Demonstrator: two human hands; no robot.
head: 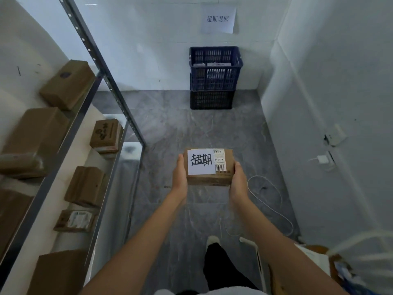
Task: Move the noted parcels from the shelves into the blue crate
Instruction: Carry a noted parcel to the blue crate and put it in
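Your 2 hands carry 1 noted parcel at frame centre.
Your left hand (180, 175) and right hand (239, 181) clamp opposite sides of the parcel (209, 166), its white note facing up, above the grey floor (161, 128). Upper centre, the blue crate (215, 68) sits stacked on a darker crate (211, 100) against the wall. Brown boxes fill the shelves (63, 133) at left.

I can't make out what lies inside the crate (215, 69), upper centre; the boxes (25, 141) at the left edge are blurred and cut off.
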